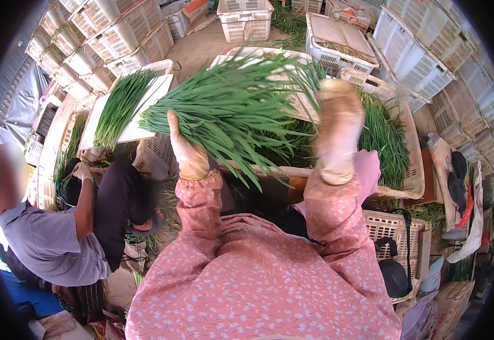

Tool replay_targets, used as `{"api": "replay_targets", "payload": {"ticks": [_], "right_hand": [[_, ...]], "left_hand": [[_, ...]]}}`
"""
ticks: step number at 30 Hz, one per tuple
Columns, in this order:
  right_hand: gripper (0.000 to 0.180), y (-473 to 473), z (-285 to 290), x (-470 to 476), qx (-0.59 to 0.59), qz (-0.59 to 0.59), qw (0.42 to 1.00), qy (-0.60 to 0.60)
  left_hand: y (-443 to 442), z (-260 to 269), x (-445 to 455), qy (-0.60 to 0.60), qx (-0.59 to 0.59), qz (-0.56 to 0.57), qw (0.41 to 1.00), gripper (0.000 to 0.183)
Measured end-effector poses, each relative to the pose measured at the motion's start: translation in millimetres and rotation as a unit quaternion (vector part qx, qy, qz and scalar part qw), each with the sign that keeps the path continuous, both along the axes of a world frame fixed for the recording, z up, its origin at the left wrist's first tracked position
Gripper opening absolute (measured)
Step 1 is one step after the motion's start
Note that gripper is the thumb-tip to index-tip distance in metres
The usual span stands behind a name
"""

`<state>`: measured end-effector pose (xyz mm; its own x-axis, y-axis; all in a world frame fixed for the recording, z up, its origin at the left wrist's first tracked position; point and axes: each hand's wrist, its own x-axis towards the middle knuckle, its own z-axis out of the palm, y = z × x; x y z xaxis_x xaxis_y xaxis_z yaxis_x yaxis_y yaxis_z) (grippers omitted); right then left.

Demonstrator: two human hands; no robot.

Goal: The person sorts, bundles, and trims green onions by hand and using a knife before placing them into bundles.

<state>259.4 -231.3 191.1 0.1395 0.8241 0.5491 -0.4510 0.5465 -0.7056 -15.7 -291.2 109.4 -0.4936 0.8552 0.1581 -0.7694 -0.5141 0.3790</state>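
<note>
A large fanned bunch of green leafy stalks, looking like garlic chives (pixel 230 97), lies in my gloved left hand (pixel 189 155), its pale cut ends to the left. My thumb stands up against the near side of the stalks. Blurred by motion, my gloved right hand (pixel 340 127) is to the right of the bunch. A few loose leaves (pixel 308 83) are beside its fingers; whether it grips them I cannot tell. Left of the bunch, another neat pile of chives (pixel 123 102) rests on a white board (pixel 157 91). More chives (pixel 385 140) fill a plastic crate (pixel 416 170) at right.
A seated co-worker (pixel 56 242) with a gloved hand (pixel 82 171) is close on the left. Stacked crates (pixel 123 38) rise at back left, others (pixel 412 51) at right. A lidded crate (pixel 340 38) stands behind my right hand. A black bag (pixel 393 276) lies on a crate at lower right.
</note>
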Motion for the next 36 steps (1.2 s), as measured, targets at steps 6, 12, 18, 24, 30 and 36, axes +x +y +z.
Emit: {"api": "replay_targets", "payload": {"ticks": [6,12,18,24,30,36], "right_hand": [[0.02,12,-34,66,0.002,0.055,0.973,-0.223],[0.029,-22,-32,0,0.064,0.106,0.811,-0.572],[0.023,5,-110,-6,-0.095,0.28,0.9,-0.319],[0.023,10,-188,-46,-0.067,0.302,0.77,-0.558],[0.026,14,-228,-64,-0.039,0.313,0.68,-0.662],[0.029,17,-247,-58,-0.038,0.288,0.649,-0.703]], "left_hand": [[3,0,-4,0.021,-0.016,0.016,1.0,0.051],[-17,12,1,-0.014,-0.094,0.028,0.995,0.054],[-26,37,22,-0.089,-0.023,0.052,0.994,0.049],[-69,75,34,0.002,0.058,0.138,0.989,0.047],[-95,85,17,0.12,0.014,0.248,0.961,0.087],[-148,115,-8,0.235,0.065,0.367,0.898,0.109]]}}
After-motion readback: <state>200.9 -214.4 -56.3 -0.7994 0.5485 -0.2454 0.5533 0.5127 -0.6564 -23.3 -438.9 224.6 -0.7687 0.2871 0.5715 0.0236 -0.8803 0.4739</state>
